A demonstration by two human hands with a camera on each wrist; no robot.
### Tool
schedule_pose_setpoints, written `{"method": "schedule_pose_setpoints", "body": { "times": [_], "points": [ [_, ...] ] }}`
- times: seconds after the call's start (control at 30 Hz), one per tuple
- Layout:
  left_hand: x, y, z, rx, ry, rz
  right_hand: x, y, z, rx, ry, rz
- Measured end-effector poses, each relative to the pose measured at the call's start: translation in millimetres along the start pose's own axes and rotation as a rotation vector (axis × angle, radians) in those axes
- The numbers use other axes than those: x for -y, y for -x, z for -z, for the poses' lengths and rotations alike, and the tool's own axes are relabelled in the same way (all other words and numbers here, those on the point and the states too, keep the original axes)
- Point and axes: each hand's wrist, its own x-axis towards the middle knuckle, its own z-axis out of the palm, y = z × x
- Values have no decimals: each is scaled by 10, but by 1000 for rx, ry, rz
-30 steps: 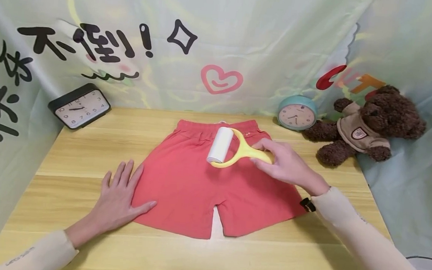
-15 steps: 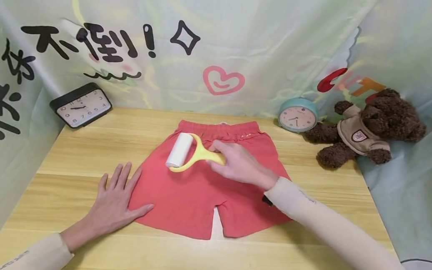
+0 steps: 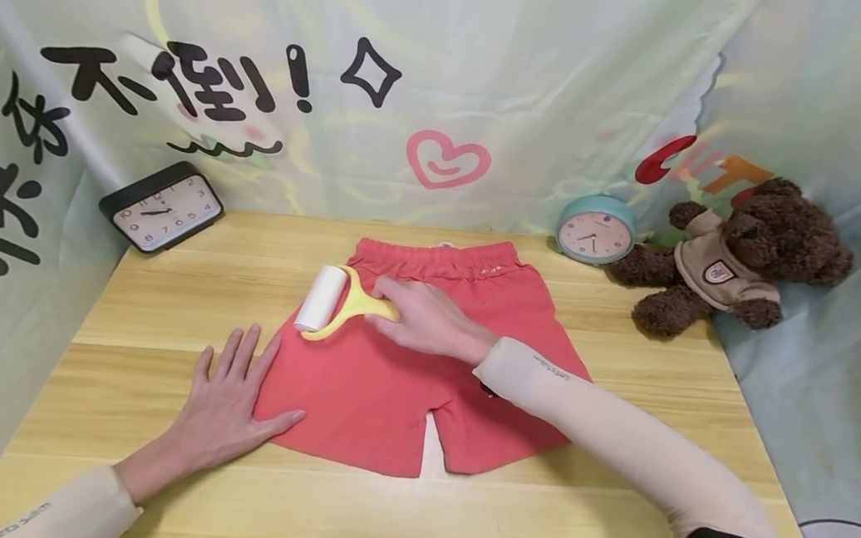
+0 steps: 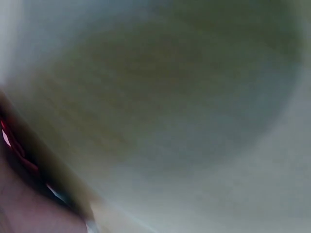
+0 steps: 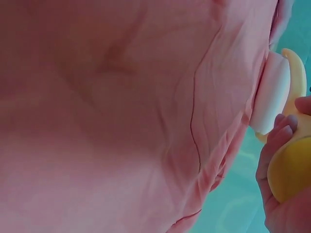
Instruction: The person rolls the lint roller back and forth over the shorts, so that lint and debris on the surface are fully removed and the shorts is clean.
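The right hand (image 3: 427, 319) grips a roller (image 3: 321, 299), handle (image 3: 357, 300) partly hidden, at the upper left of red shorts (image 3: 362, 393); the left hand (image 3: 220, 413), fingers spread, rests lower left.

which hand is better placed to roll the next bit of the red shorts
Likely the right hand: it grips the yellow-handled roller, which sits near the left edge of the red shorts. The left hand holds no tool; it lies spread at that edge, so seems better suited to steadying.
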Motion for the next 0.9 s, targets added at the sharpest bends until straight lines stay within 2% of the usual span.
{"method": "schedule_pose_setpoints", "body": {
  "times": [0.33, 0.6, 0.9],
  "points": [
    [1, -9, 24, 5, 3, 4, 2, -104, -91, 6, 7, 27],
    [-5, 5, 25, 11, 3, 9, -44, -91, -52, 20, 88, 77],
    [1, 3, 6, 12, -13, -4, -154, -32, 34, 49, 80, 105]
  ]
}}
